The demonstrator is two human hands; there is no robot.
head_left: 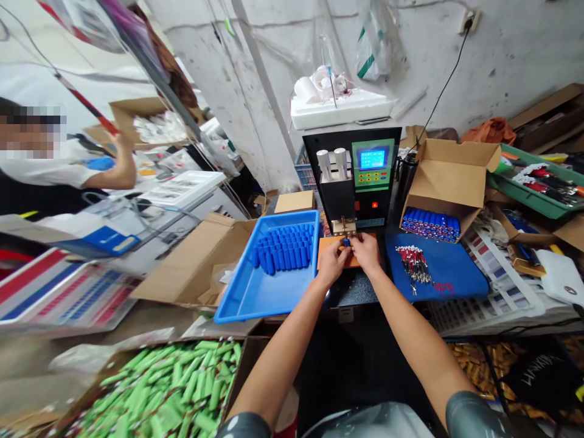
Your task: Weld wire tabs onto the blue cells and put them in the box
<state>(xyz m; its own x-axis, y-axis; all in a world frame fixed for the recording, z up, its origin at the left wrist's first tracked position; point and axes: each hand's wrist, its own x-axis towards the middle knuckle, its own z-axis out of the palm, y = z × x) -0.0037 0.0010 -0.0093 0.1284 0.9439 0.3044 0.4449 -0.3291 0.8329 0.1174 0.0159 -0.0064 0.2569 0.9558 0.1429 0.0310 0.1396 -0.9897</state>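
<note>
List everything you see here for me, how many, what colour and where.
Machine: one, black, centre
Foam slab: one, white, atop machine
Tray: one, blue, left of machine
Tray cylinders: dozens, blue, in tray
Orange block: one, orange, under hands
Blue piece: one, blue, between fingertips, mostly hidden
Box: one, brown, right of machine
Boxed cylinders: dozens, blue, in box
Mat: one, blue, before box
Wires: bunch, red, black and white, on mat
Bin: one, green, far right
Green cylinders: many, lower left
Co-worker's arm: one, far left
Remaining clutter: too jumbled to count
Left hand, right hand: two, at blue piece
</note>
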